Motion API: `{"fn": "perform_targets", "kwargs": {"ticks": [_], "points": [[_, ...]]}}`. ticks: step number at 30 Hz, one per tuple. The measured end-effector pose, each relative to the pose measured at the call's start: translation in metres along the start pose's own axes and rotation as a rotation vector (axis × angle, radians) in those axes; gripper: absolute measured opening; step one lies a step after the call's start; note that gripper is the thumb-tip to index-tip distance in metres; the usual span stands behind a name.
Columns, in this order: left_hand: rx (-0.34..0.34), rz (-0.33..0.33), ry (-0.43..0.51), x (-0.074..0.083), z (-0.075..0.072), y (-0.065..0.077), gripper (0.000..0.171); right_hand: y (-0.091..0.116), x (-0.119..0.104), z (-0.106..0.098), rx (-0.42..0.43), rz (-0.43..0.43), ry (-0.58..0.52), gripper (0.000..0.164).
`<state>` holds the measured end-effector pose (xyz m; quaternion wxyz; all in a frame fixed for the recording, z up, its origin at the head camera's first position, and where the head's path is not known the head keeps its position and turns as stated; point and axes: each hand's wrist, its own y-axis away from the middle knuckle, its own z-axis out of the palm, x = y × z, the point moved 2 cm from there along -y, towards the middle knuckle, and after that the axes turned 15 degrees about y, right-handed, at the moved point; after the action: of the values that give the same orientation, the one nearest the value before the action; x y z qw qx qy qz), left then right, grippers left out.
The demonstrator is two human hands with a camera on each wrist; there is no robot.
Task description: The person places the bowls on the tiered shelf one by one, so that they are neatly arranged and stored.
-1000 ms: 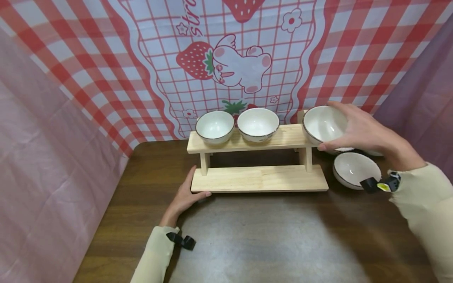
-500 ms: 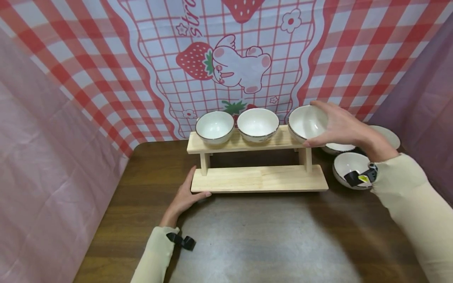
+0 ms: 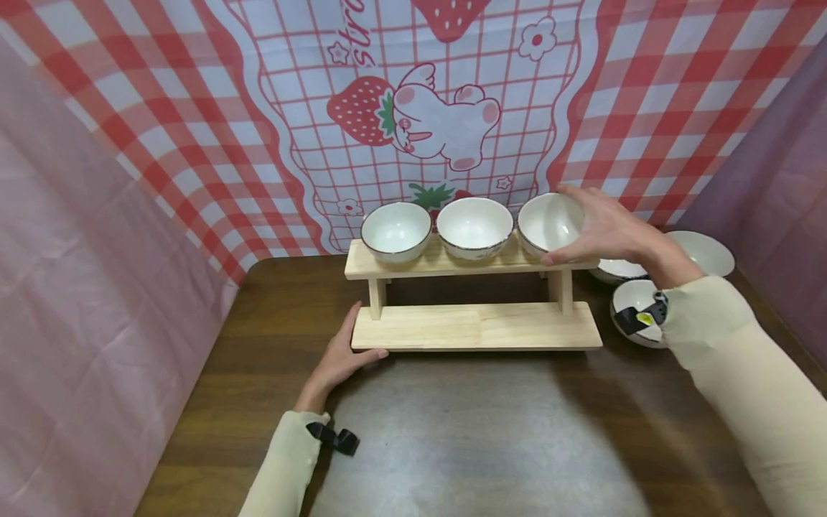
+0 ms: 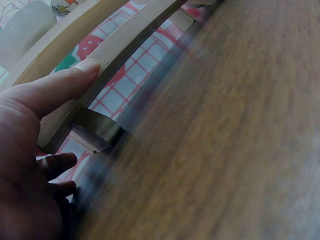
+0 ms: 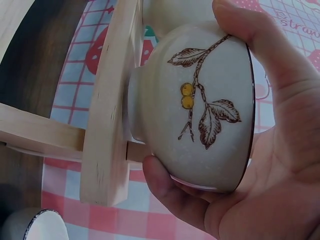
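A two-tier wooden rack stands on the table. My left hand grips the left end of its lower board, and the left wrist view shows the thumb along the board's edge. On the upper board sit two white bowls, a left bowl and a middle bowl. My right hand holds a third bowl by its side at the right of that board. In the right wrist view its outside carries a brown twig with yellow berries, and its foot is at the board.
More white bowls are on the table right of the rack: a front bowl, one partly hidden behind it, and a rear one. A red checked cloth hangs behind, with pink curtains at the sides.
My right hand has moved left with the third bowl, bringing it beside the middle bowl over the upper board. My left hand keeps its grip on the rack.
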<state>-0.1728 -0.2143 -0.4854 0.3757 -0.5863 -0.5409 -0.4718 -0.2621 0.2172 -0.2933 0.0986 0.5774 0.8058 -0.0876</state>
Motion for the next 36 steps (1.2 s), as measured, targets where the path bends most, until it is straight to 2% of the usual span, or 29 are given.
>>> {"fn": "perform_targets", "kwargs": {"ticks": [12,36], "points": [[0.000,0.000,0.006,0.0000,0.0006,-0.0004,0.111,-0.0069,0.0034,0.0031,-0.050,0.045,-0.022,0.118],[0.000,0.000,0.011,0.0022,0.0005,0.0012,0.111,-0.0097,0.0039,0.0038,-0.127,0.014,-0.019,0.122]]}}
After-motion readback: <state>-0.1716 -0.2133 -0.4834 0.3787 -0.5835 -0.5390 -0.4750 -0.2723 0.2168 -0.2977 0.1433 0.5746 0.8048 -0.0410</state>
